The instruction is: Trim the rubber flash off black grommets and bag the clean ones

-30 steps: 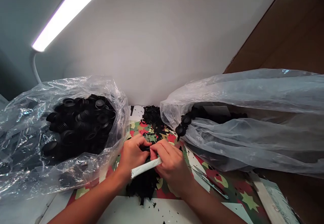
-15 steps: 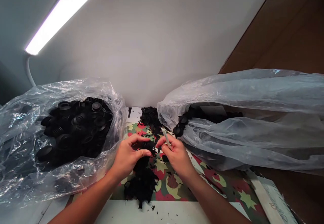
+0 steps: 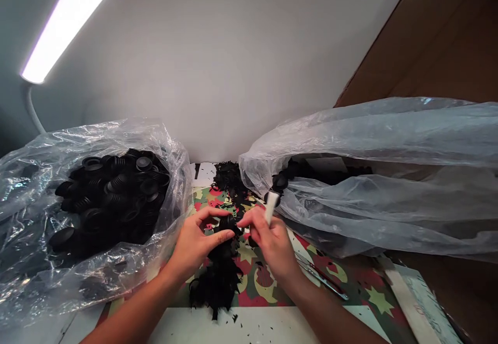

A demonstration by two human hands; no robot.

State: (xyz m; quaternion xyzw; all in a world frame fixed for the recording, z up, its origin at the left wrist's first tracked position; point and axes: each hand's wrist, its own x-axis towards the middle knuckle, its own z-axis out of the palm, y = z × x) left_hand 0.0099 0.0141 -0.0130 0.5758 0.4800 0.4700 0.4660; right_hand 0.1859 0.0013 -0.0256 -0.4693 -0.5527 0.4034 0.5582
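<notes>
My left hand (image 3: 196,240) pinches a black ribbed rubber plug (image 3: 226,223) between thumb and fingers, above the patterned cloth. Close on its right, my right hand (image 3: 274,243) is closed around a pale, flat, narrow tool (image 3: 271,208) that sticks up from the fist. The tool's lower end is hidden in the fingers, so its kind cannot be made out. The right index finger points at the plug's right side, at or very near its edge. Beneath the hands lies a heap of black rubber trimmings (image 3: 218,287).
A clear plastic bag (image 3: 27,261) on the left holds many ribbed black plugs (image 3: 112,193). On the right, another plastic bag (image 3: 373,136) has black pieces at its mouth, before a cardboard sheet (image 3: 439,43). A metal hand tool (image 3: 329,281) lies by my right forearm. A lamp (image 3: 70,22) shines upper left.
My right hand has turned, so the pale tool now stands more upright and further right. The left hand keeps its pinch on the plug. The view has shifted slightly.
</notes>
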